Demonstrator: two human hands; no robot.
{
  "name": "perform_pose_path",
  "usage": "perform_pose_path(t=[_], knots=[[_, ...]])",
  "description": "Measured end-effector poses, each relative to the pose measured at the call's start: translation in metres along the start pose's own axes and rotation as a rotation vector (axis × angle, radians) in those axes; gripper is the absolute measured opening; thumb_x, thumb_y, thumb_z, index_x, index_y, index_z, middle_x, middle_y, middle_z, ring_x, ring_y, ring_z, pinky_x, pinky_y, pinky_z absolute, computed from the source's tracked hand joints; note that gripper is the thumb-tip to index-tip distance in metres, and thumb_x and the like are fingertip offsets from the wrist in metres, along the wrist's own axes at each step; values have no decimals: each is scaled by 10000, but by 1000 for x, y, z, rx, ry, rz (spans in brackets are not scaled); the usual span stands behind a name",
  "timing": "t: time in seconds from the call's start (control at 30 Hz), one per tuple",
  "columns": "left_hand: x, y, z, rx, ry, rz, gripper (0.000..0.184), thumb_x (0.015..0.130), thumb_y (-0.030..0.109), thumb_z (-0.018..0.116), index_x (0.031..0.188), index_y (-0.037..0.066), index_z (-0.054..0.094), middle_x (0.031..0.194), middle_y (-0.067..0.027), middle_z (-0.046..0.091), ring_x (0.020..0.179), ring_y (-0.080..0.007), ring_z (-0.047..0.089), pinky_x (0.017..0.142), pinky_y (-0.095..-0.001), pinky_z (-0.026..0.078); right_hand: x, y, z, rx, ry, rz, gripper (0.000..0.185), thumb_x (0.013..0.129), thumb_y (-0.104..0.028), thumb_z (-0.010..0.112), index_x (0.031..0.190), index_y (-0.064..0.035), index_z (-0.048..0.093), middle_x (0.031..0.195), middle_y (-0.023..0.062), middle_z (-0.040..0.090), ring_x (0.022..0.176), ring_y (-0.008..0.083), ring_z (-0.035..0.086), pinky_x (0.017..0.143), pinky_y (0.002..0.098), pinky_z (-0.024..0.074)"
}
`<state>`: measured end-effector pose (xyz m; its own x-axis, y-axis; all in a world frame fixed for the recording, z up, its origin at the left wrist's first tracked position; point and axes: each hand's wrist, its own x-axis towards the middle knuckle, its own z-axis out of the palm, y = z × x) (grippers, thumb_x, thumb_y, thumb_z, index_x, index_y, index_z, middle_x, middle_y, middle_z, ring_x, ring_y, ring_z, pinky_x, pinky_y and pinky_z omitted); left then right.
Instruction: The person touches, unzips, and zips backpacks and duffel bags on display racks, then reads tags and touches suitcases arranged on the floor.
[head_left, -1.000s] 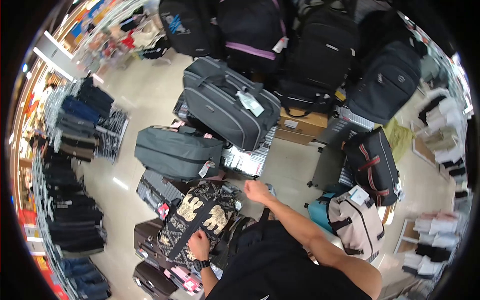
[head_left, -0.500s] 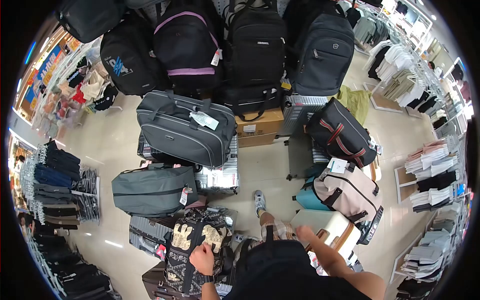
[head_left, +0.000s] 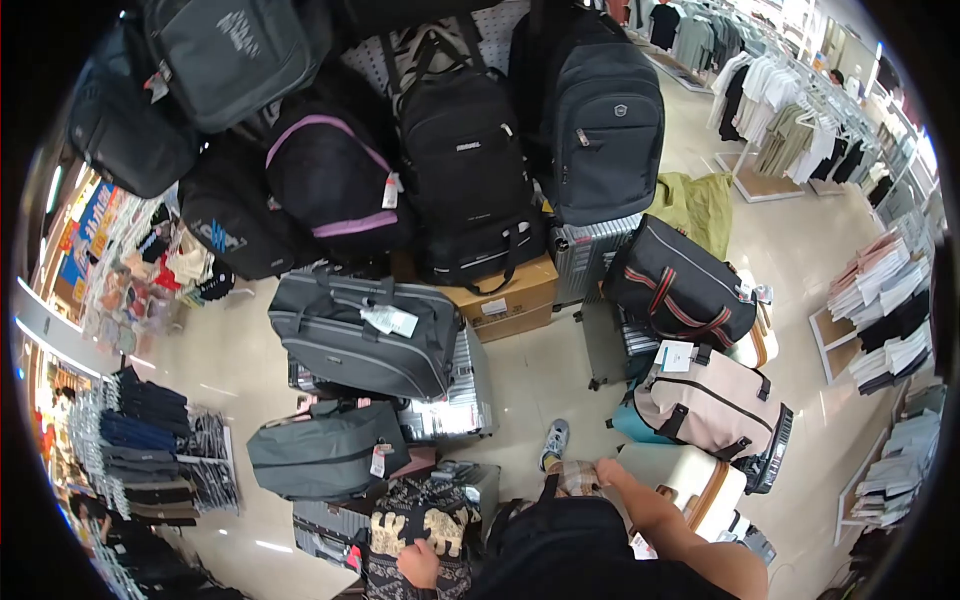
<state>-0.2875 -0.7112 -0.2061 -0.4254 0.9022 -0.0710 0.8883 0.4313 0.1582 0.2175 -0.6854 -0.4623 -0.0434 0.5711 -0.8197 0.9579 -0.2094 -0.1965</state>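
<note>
My left hand point(head_left: 418, 563) is curled into a loose fist over a black backpack with cream elephant patterns point(head_left: 440, 530); nothing shows in it, and I cannot tell whether it touches the fabric. In front of my body, my right hand point(head_left: 608, 472) is closed beside my plaid shorts point(head_left: 578, 478), with no object visible in it. The cream suitcase with a brown strip point(head_left: 675, 470) stands nearest to it. Beyond that suitcase lies a pale pink duffel bag point(head_left: 700, 395). A dark grey-green bag point(head_left: 325, 450) rests ahead of my left hand.
Black backpacks point(head_left: 465, 150) hang ahead above a cardboard box point(head_left: 515, 300). A grey travel bag point(head_left: 365, 335) sits on suitcases at left; a black striped duffel point(head_left: 680, 285) lies at right. Tiled floor point(head_left: 530, 390) runs between them. Clothes racks point(head_left: 800, 110) flank both sides.
The view has shifted, and the bags and floor sit lower in it. My left hand is lower in the picture, and my right hand has come closer to my shorts. Both stay closed.
</note>
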Motion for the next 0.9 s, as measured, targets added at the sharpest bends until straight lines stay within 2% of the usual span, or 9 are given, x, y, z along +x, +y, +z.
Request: perform_pose_path(t=[0.1,0.13,0.17,0.33,0.43,0.53,0.6,0.67,0.9], knots=[[1,7,-1,-113,13,-156,498,958,285,574,648,-89,684,610,-289,627,686,-477,680,726,-585,524,31,-7,-30,325,164,-77,271,898,-264,622,1053,-135,802,1157,205,758,1052,412,729,929,481,584],[2,12,-7,-124,-50,-192,458,928,256,569,627,-58,714,626,-275,662,719,-434,707,748,-552,536,39,-10,-37,342,171,-74,271,898,-264,622,1053,-135,802,1157,205,758,1052,412,729,929,481,584],[-4,-74,93,408,334,229,428,982,388,607,947,-25,713,863,-228,699,840,-395,711,761,-502,560,41,-19,-51,464,214,0,269,881,-251,611,1030,-150,811,1124,193,766,1038,398,732,921,471,584],[24,-63,85,126,117,179,515,1023,487,568,1126,11,737,1001,-201,731,839,-400,711,758,-499,567,46,-12,-74,662,295,54,287,869,-240,601,1039,-162,817,1061,179,779,1009,383,739,912,456,586],[59,52,0,-126,-107,46,420,968,382,567,937,2,744,863,-215,719,779,-390,713,737,-494,562,65,16,-54,684,409,107,270,864,-228,618,1031,-166,821,1035,167,789,1001,374,746,915,444,591],[88,114,-26,-294,-175,137,377,913,277,567,747,-7,752,725,-229,706,718,-380,715,716,-488,556,38,40,-70,1090,160,300,238,854,-215,647,1010,-171,822,1033,168,794,1011,359,752,925,442,594],[102,160,-35,-372,-221,189,387,877,206,567,621,-14,757,633,-238,698,678,-374,717,702,-484,552,35,60,-60,1136,219,320,264,880,-227,643,1062,-132,809,1192,203,760,1154,383,713,982,475,581],[127,190,-11,-399,-228,313,354,854,156,554,636,-17,773,567,-179,679,577,-285,689,633,-397,551,23,69,-64,1088,318,382,263,894,-250,638,1062,-139,808,1214,203,753,1163,398,706,990,486,579],[168,343,3,-392,-523,494,433,950,144,494,658,20,788,662,-132,743,664,-275,738,674,-398,565,-23,79,-65,928,513,640,384,963,-353,596,1149,-56,753,1228,254,721,1173,443,686,1034,517,553]])
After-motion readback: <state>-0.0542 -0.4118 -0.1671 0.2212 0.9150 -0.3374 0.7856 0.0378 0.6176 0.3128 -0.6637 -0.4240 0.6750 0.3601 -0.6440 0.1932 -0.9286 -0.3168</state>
